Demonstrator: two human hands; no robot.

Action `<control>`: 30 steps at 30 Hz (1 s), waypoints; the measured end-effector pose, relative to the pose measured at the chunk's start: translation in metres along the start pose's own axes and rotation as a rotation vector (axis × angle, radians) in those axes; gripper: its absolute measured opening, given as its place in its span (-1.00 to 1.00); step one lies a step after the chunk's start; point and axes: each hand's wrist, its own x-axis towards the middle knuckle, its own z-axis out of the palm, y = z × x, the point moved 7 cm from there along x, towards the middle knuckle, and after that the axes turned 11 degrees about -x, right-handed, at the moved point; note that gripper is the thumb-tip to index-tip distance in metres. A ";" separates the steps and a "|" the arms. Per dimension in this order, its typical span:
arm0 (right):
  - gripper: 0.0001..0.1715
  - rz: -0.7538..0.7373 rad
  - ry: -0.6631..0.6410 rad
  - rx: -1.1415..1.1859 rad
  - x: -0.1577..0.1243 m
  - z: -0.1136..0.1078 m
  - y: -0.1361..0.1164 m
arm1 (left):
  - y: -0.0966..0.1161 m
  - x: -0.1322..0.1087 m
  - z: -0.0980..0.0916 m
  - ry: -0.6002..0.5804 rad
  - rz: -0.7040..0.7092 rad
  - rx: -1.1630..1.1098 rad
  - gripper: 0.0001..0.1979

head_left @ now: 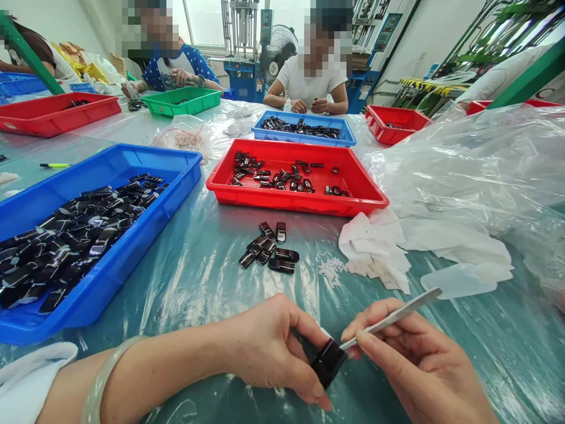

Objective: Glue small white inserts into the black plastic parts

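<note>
While holding a black piece (329,361) in the left grip (276,347), touched its corner with a thin tool (399,313) pinched in the right grip (419,356).

Left hand (282,344): pinches a black piece (329,365) above the table's (176,282) near edge;
Right hand (415,347): holds a thin pale tool (399,313), one end at the piece;
Loose pile (265,247): black pieces lying between the hands and the red tray (282,200);
Large blue tray (150,235): toward the table's left edge, heaped with black pieces;
Far edge: a person in white (293,73) behind a smaller blue tray (291,135).
</note>
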 end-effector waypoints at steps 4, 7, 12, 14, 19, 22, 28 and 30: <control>-0.84 -0.018 -0.017 0.012 0.000 0.001 -0.001 | 0.000 0.000 0.000 -0.005 -0.003 -0.010 -0.67; -0.86 -0.031 -0.041 0.029 0.001 0.003 -0.002 | 0.000 -0.001 0.000 -0.004 0.000 -0.006 -0.67; -0.90 -0.038 -0.073 0.050 0.000 0.004 -0.002 | 0.000 -0.001 0.000 0.008 0.007 0.022 -0.68; -0.91 -0.035 -0.078 0.053 0.000 0.004 -0.001 | 0.001 -0.001 0.001 0.002 0.011 0.025 -0.69; -0.90 -0.041 -0.061 0.052 -0.001 0.003 -0.001 | 0.001 -0.001 0.001 -0.010 0.011 0.026 -0.68; -0.89 -0.038 -0.052 0.037 0.001 0.004 -0.001 | 0.000 0.000 0.000 -0.007 0.012 0.037 -0.67; -0.93 -0.051 -0.089 0.024 0.000 0.005 0.000 | -0.001 0.000 -0.001 -0.008 0.012 0.051 -0.64; -0.93 -0.061 -0.096 0.021 0.000 0.006 0.001 | -0.001 0.001 -0.001 -0.010 0.009 0.049 -0.63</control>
